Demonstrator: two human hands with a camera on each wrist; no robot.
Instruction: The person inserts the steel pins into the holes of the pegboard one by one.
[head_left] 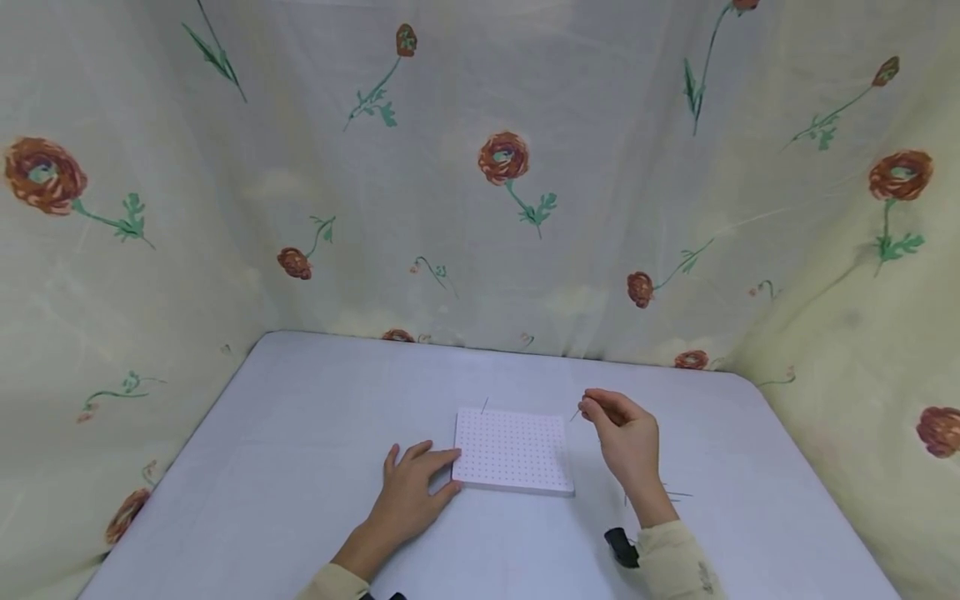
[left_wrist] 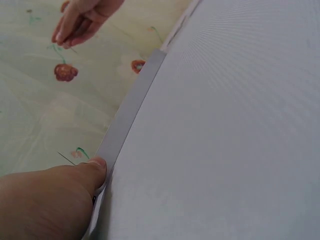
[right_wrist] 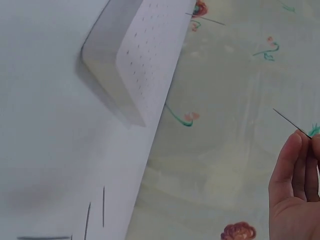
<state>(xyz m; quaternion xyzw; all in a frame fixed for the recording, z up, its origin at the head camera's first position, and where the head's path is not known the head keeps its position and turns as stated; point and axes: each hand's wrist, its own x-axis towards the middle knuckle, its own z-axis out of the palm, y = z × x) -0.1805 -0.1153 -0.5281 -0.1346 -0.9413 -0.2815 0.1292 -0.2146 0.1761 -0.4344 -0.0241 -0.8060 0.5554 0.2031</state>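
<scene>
Where loose pins (head_left: 680, 494) lie, the right wrist (head_left: 651, 500) partly hides them.

The white board (head_left: 513, 451) is dark-dotted, the pale curtain (head_left: 450, 192) rust-and-green floral.

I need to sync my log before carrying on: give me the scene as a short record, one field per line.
Board: white, dotted, flat on the table
Standing needle: one, near the board's far left corner
Left hand: touches the board's left edge
Right hand: pinches one needle, raised off the board's far right corner
Held needle: thin, not touching the board
Loose needles: several, lying on the table right of the board
Backdrop: flowered curtain
</scene>
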